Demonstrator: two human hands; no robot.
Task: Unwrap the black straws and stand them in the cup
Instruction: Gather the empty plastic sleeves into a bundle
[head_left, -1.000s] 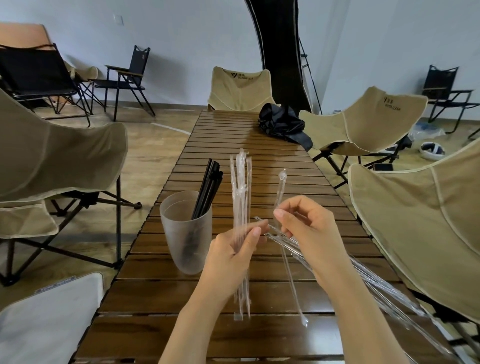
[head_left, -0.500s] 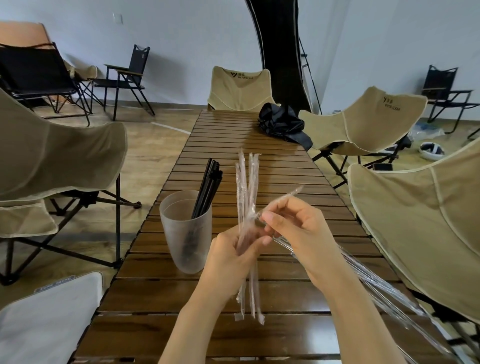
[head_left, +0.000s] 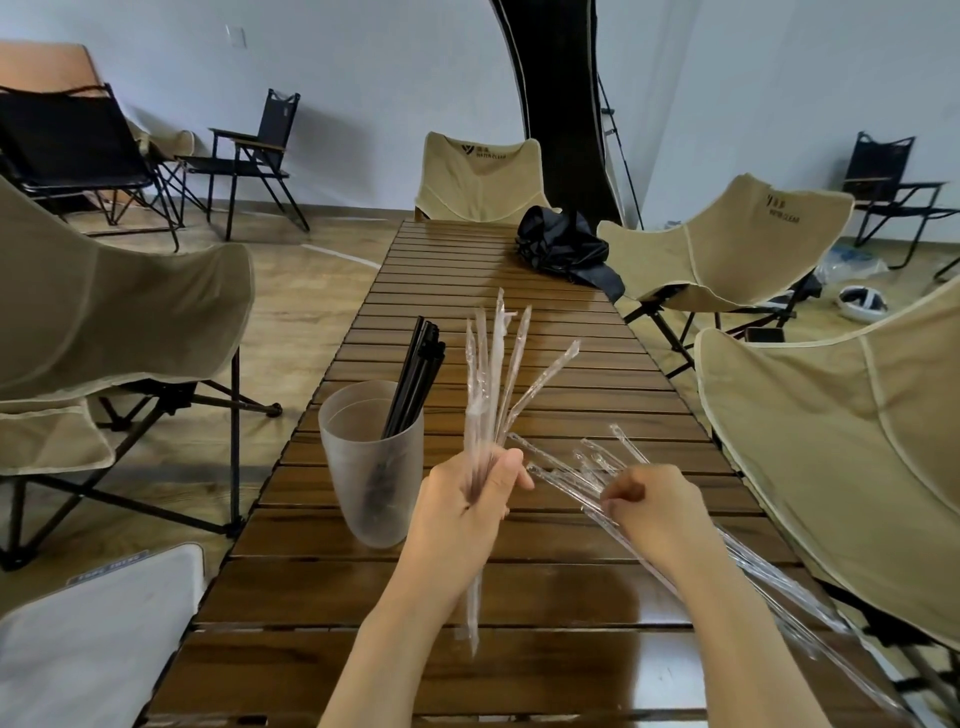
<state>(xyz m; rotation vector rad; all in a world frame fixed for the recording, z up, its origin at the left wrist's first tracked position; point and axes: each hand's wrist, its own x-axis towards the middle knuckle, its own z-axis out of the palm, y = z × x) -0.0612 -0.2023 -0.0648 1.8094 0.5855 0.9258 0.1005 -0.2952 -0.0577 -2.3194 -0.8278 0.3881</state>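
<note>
Standing black straws (head_left: 414, 374): inside frosted cup (head_left: 353, 493), tilted.
Left hand (head_left: 467, 514): just right of cup, fingers curled round fanned clear wrappers (head_left: 480, 421).
Right hand (head_left: 660, 514): further right of cup, fingers curled round slanted clear bundle (head_left: 566, 483).

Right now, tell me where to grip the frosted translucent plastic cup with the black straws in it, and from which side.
Wrap the wall of the frosted translucent plastic cup about mid-height, coming from its left. It stands upright and narrows downward; the thin black straws lean out over the far rim, probably blocking a top grasp, and the left hand crowds its right.
</note>
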